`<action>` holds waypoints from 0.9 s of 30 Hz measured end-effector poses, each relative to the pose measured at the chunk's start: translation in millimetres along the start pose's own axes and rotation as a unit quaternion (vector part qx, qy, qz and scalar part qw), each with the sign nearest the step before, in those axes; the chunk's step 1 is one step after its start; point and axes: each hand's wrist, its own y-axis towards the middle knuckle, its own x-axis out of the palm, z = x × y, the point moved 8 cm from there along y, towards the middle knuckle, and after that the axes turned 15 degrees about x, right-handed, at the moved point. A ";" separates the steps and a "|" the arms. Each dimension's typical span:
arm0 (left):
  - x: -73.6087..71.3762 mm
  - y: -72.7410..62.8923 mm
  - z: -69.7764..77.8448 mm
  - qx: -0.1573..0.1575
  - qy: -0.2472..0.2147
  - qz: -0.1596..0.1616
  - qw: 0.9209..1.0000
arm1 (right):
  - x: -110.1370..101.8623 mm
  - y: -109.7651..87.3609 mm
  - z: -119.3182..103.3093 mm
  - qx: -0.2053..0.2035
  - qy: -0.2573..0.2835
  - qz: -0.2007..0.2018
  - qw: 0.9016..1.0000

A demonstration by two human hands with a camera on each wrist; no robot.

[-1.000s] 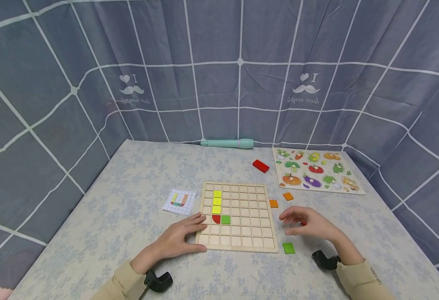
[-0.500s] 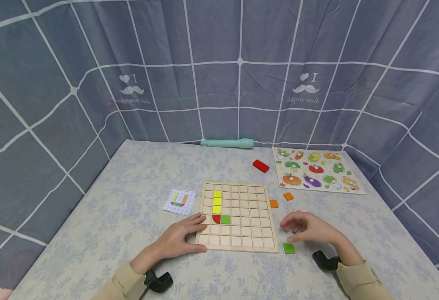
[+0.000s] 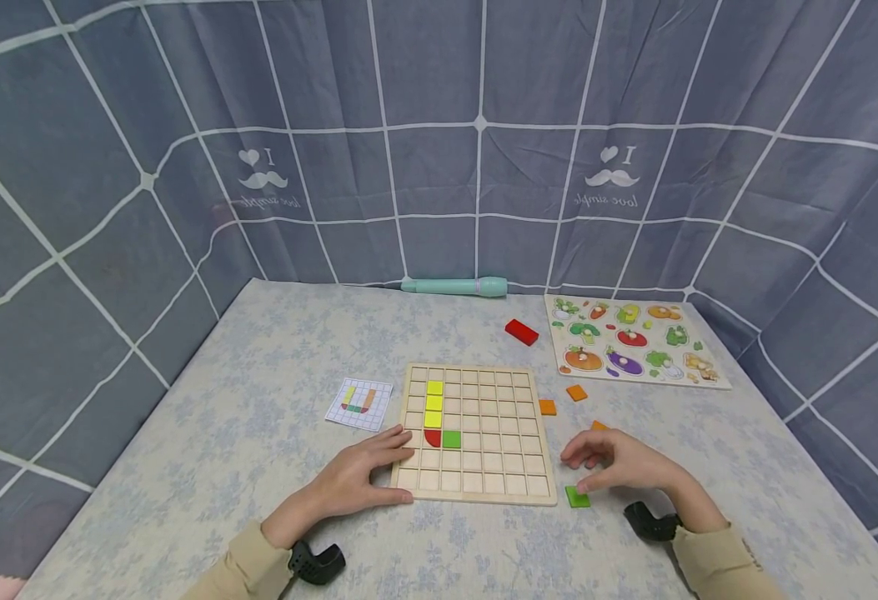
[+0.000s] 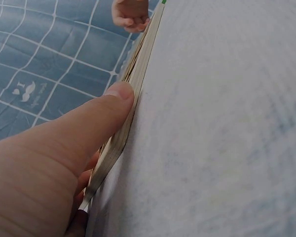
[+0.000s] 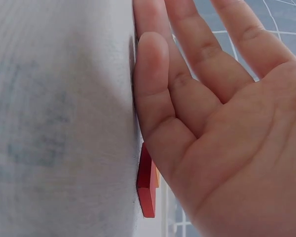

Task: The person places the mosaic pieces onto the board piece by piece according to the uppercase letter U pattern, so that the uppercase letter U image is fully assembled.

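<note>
Tile [image 3: 575, 500] at the thumb [image 3: 596, 480] of the half-wide right hand [image 3: 626, 462] could skid if nudged; left hand [image 3: 356, 473] spreads wide against board [image 3: 499, 460].

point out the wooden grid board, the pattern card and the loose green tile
Wooden grid board [image 3: 491, 442], head view: bare cells
Pattern card [image 3: 359, 402], head view: middle of printed face
Loose green tile [image 3: 577, 499], head view: exposed top face

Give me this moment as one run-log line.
left hand: rests on board near corner | right hand: at loose green tile, contact unclear | on board: three yellow tiles, red piece, another green tile
</note>
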 end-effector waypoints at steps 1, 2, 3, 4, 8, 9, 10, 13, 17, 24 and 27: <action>0.0 0.0 0.1 0.000 0.000 0.000 1.000 | 0.1 0.0 0.3 0.001 -0.001 -0.001 1.000; 0.0 0.0 0.2 0.000 -0.001 0.000 1.000 | 0.2 -0.1 0.6 0.002 -0.002 -0.001 1.000; 0.1 0.0 0.2 -0.001 -0.001 0.000 1.000 | 0.3 -0.2 1.0 0.003 -0.003 -0.001 1.000; 0.3 0.0 0.2 -0.002 -0.002 0.000 1.000 | 0.3 -0.2 1.4 0.003 -0.004 -0.001 1.000; 0.8 0.1 -0.2 -0.003 -0.002 -0.003 1.000 | 0.9 -0.9 3.4 0.003 -0.005 -0.009 1.000; 1.0 0.1 -0.3 -0.003 -0.002 -0.003 1.000 | 1.1 -1.1 3.8 0.003 -0.005 -0.011 1.000; 1.0 0.2 -0.4 -0.002 -0.002 -0.003 1.000 | 1.4 -1.4 4.2 0.004 -0.004 -0.015 1.000; 1.1 0.2 -0.7 0.000 -0.001 -0.003 1.000 | 2.1 -1.9 4.9 0.008 -0.007 -0.021 1.000; 1.0 0.3 -0.7 0.001 0.000 -0.003 1.000 | 2.6 -1.9 5.3 0.009 -0.019 -0.022 1.000; 0.9 0.0 -0.9 0.002 0.002 -0.002 1.000 | 4.2 -1.2 5.0 0.014 -0.040 -0.008 0.999; 0.9 -0.4 -1.0 0.001 0.002 -0.001 1.000 | 4.1 -0.2 7.4 0.020 -0.040 -0.003 0.999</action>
